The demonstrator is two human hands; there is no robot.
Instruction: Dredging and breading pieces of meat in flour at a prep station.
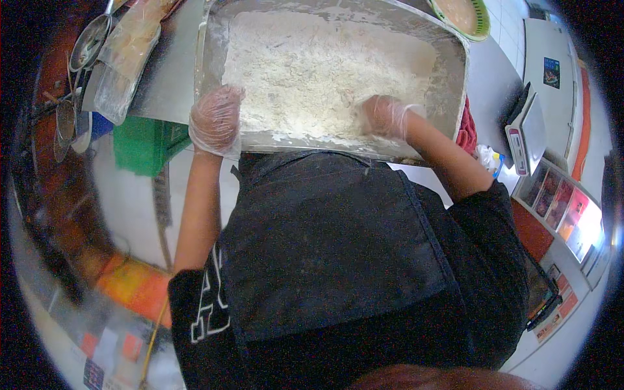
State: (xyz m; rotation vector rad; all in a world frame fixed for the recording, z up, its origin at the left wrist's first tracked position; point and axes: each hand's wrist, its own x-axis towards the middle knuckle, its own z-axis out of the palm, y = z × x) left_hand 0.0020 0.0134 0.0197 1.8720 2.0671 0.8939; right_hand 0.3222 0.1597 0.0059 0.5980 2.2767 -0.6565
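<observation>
A deep rectangular metal tray (451, 92) lies before me, its bottom spread with lumpy white flour-like powder (302, 73). My left hand (216, 119), in a clear plastic glove, is closed over the tray's near left corner. Its fingertips are partly hidden. Inside the tray, near the front right, my right hand (385, 116) is down at the powder with its fingers pointing left. It wears a clear glove too and is blurred, so the fingers and anything among them cannot be made out.
A green-rimmed bowl (480, 22) stands beyond the tray's far right corner. A kitchen scale (529, 131) and a red cloth (467, 129) are to the right. Leftward are a plastic-wrapped container (122, 78), hanging strainers (90, 44) and a green crate (141, 144).
</observation>
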